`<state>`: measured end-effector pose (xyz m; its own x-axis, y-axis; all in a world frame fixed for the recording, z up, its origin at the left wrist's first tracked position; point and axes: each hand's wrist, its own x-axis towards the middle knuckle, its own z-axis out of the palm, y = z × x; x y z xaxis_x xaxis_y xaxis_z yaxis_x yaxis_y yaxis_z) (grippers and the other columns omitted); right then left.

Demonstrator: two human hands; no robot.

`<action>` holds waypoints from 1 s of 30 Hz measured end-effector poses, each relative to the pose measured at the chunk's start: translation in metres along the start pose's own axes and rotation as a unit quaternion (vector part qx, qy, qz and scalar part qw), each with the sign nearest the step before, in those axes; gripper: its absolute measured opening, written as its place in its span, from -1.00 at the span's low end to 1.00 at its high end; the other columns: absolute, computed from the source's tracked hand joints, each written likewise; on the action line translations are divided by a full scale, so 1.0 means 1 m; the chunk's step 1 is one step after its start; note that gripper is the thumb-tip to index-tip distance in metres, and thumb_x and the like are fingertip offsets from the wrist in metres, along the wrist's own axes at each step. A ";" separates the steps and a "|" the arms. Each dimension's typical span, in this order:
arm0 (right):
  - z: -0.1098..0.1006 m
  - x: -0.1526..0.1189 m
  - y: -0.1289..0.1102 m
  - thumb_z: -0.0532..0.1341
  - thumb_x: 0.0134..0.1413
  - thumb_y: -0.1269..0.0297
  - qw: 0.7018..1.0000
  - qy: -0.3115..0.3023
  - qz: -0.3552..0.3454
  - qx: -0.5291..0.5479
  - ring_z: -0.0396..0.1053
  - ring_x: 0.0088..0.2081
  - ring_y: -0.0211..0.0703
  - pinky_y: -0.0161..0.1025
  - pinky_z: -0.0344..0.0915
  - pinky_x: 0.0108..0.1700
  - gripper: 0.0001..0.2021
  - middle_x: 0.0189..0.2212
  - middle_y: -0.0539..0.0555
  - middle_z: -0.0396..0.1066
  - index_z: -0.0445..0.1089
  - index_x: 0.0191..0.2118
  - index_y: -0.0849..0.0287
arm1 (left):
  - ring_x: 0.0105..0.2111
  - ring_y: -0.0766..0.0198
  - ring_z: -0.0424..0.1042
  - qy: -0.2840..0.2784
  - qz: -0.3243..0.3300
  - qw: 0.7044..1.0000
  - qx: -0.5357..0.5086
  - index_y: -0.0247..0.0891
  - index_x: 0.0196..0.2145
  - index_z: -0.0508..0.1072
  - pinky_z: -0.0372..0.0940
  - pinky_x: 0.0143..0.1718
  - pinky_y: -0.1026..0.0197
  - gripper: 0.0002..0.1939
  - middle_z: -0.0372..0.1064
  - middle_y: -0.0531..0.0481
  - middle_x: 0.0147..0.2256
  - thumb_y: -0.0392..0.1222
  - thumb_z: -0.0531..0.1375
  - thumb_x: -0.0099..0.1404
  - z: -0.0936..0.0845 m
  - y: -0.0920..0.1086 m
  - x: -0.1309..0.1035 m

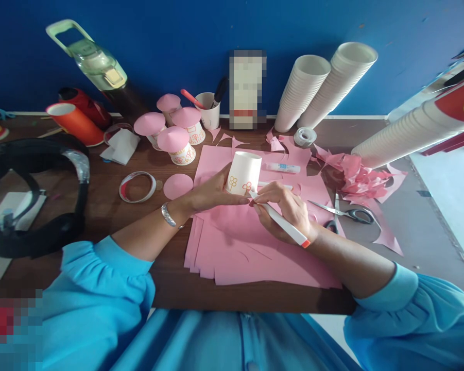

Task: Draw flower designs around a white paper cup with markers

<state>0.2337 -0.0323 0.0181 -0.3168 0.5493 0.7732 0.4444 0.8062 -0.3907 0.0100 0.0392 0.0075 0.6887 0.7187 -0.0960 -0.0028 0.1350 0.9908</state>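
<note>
My left hand (212, 191) is wrapped round a white paper cup (244, 167), held upside down and slightly tilted above the pink paper sheets (262, 257). An orange-yellow flower and a red flower are drawn near its lower edge. In my right hand (289, 208) is a white marker (284, 225) with an orange-red end, its tip at the cup beside the red flower. A glue stick (281, 168) lies on the pink paper behind my right hand. Scissors (347, 213) rest to the right of that hand.
Several decorated cups with pink cone tops (173, 139) stand at the back left, near a pink disc (178, 186) and a tape roll (137, 187). Cup stacks (303, 93) stand behind. Crumpled pink scraps (361, 175) lie right; a black headset (34, 226) lies left.
</note>
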 end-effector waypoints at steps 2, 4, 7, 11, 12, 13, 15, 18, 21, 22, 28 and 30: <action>0.000 -0.001 0.000 0.26 0.31 0.53 1.000 0.001 0.002 0.004 0.62 -0.28 -0.13 -0.23 0.57 -0.30 -0.75 -0.31 -0.01 0.55 0.40 -0.02 0.05 | 0.11 -0.10 0.54 0.002 0.002 1.000 0.013 -0.13 0.19 0.40 0.51 0.06 -0.07 -0.28 0.54 -0.13 0.03 -0.10 0.58 0.16 0.000 0.001 0.000; 0.001 -0.001 0.001 0.26 0.33 0.52 1.000 0.000 0.001 0.005 0.62 -0.28 -0.14 -0.24 0.57 -0.30 -0.77 -0.31 0.00 0.55 0.40 -0.02 0.06 | 0.12 -0.12 0.54 0.005 0.003 1.000 0.019 -0.13 0.19 0.40 0.50 0.06 -0.08 -0.27 0.54 -0.14 0.03 -0.08 0.58 0.16 0.001 0.002 0.000; 0.000 0.000 0.001 0.27 0.36 0.49 1.000 -0.002 -0.001 0.007 0.62 -0.26 -0.13 -0.24 0.57 -0.30 -0.80 -0.30 0.02 0.55 0.40 -0.02 0.07 | 0.13 -0.13 0.53 0.005 0.001 1.000 0.014 -0.14 0.19 0.42 0.50 0.07 -0.10 -0.26 0.54 -0.17 0.06 -0.06 0.59 0.14 0.004 0.005 0.001; -0.001 0.000 0.001 0.26 0.39 0.45 1.000 0.005 -0.002 0.018 0.62 -0.27 -0.13 -0.18 0.59 -0.29 -0.82 -0.29 0.01 0.54 0.39 0.00 0.05 | 0.09 -0.08 0.55 0.000 0.004 1.000 -0.027 -0.14 0.21 0.44 0.49 0.09 -0.10 -0.25 0.54 -0.19 0.10 -0.03 0.60 0.14 0.005 0.003 0.000; -0.002 -0.001 0.002 0.26 0.40 0.44 1.000 0.009 -0.002 0.024 0.61 -0.28 -0.12 -0.17 0.59 -0.30 -0.83 -0.29 0.01 0.54 0.39 0.01 0.04 | 0.08 -0.07 0.56 -0.004 0.006 0.999 -0.039 -0.13 0.22 0.45 0.48 0.10 -0.10 -0.25 0.55 -0.18 0.10 -0.03 0.59 0.15 0.004 0.002 0.000; -0.002 -0.001 0.002 0.26 0.41 0.42 0.999 0.012 0.002 0.032 0.61 -0.28 -0.12 -0.15 0.59 -0.29 -0.84 -0.28 0.02 0.53 0.39 0.01 0.04 | 0.09 -0.06 0.56 -0.007 0.007 0.999 -0.049 -0.12 0.23 0.45 0.47 0.11 -0.11 -0.26 0.55 -0.17 0.10 -0.04 0.58 0.16 0.003 0.000 0.000; -0.002 -0.004 0.005 0.27 0.42 0.38 0.999 0.020 0.019 0.047 0.62 -0.26 -0.10 -0.13 0.60 -0.26 -0.84 -0.25 0.03 0.54 0.39 0.03 0.03 | 0.13 -0.07 0.56 -0.008 0.007 0.998 -0.063 -0.08 0.28 0.44 0.44 0.15 -0.12 -0.24 0.56 -0.16 0.12 -0.06 0.57 0.18 0.000 -0.002 0.000; -0.002 -0.007 0.008 0.28 0.45 0.29 0.997 0.042 0.044 0.047 0.63 -0.16 -0.04 -0.06 0.62 -0.19 -0.82 -0.17 0.07 0.55 0.38 0.08 -0.02 | 0.21 -0.12 0.52 -0.005 0.024 0.997 -0.077 -0.02 0.33 0.43 0.39 0.24 -0.15 -0.20 0.58 -0.14 0.13 -0.05 0.56 0.19 -0.003 -0.003 0.000; -0.002 -0.006 0.011 0.27 0.47 0.25 0.996 0.051 0.048 0.054 0.63 -0.04 0.03 0.02 0.64 -0.11 -0.79 -0.11 0.10 0.53 0.36 0.12 -0.04 | 0.29 -0.15 0.47 -0.007 0.053 0.994 -0.090 0.01 0.34 0.42 0.35 0.29 -0.16 -0.19 0.58 -0.13 0.14 -0.02 0.56 0.19 -0.001 0.000 0.002; -0.003 -0.006 0.012 0.28 0.47 0.24 0.996 0.049 0.046 0.059 0.63 0.00 0.06 0.05 0.64 -0.08 -0.79 -0.10 0.10 0.53 0.35 0.13 -0.04 | 0.32 -0.15 0.44 -0.008 0.058 0.994 -0.091 0.02 0.35 0.42 0.35 0.30 -0.17 -0.19 0.57 -0.14 0.15 -0.01 0.55 0.20 0.000 0.001 0.003; -0.003 -0.004 0.011 0.28 0.46 0.27 0.996 0.024 0.026 0.077 0.64 0.04 0.11 0.12 0.67 -0.04 -0.76 -0.08 0.11 0.51 0.32 0.14 -0.05 | 0.30 -0.16 0.46 -0.020 0.056 0.995 -0.084 -0.02 0.32 0.44 0.37 0.28 -0.15 -0.27 0.55 -0.15 0.18 0.01 0.52 0.26 0.002 0.002 0.002; -0.003 -0.004 0.011 0.28 0.47 0.27 0.996 0.013 0.023 0.080 0.64 0.03 0.08 0.10 0.68 -0.03 -0.75 -0.06 0.12 0.52 0.32 0.15 -0.03 | 0.27 -0.14 0.48 -0.026 0.042 0.996 -0.080 -0.03 0.33 0.43 0.39 0.24 -0.13 -0.24 0.52 -0.17 0.20 -0.01 0.53 0.24 0.000 -0.002 0.002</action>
<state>0.2423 -0.0268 0.0121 -0.2769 0.5832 0.7636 0.3185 0.8055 -0.4997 0.0116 0.0402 0.0056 0.7175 0.6965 -0.0051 -0.1741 0.1864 0.9669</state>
